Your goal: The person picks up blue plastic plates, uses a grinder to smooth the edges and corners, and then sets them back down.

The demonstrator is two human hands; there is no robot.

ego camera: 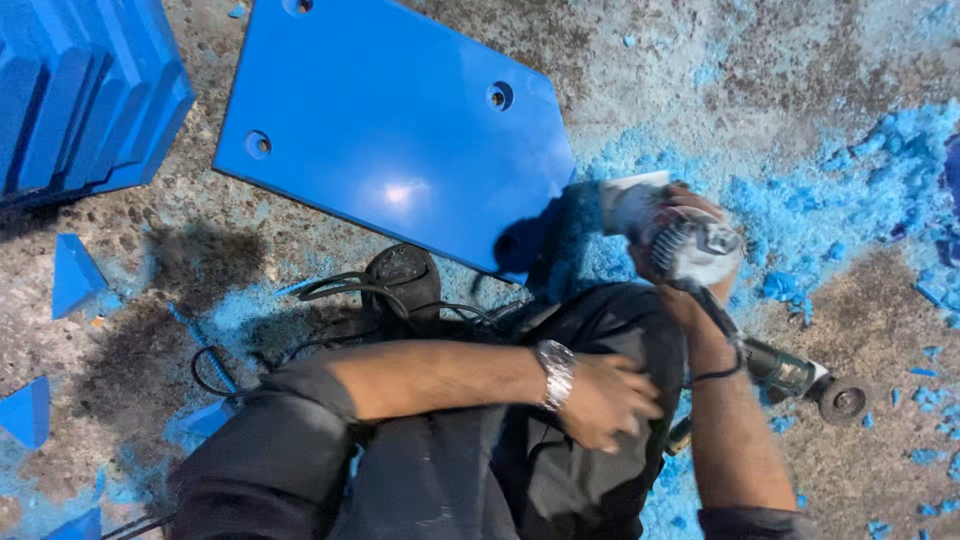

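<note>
A large blue plastic panel (400, 130) with round holes lies flat on the concrete floor. At its lower right corner my right hand (690, 290) grips a grey and white power tool (690, 245), which is blurred. My left hand (605, 400), with a metal watch on the wrist, rests palm-down on my knee in dark trousers (590, 330) and holds nothing. Blue shavings (800, 220) lie thick around the tool.
An angle grinder (810, 385) lies on the floor by my right forearm. A stack of blue panels (80, 90) stands at the upper left. Blue triangular offcuts (75, 275) lie at the left. Black cable (340, 290) loops beside a dark shoe (405, 275).
</note>
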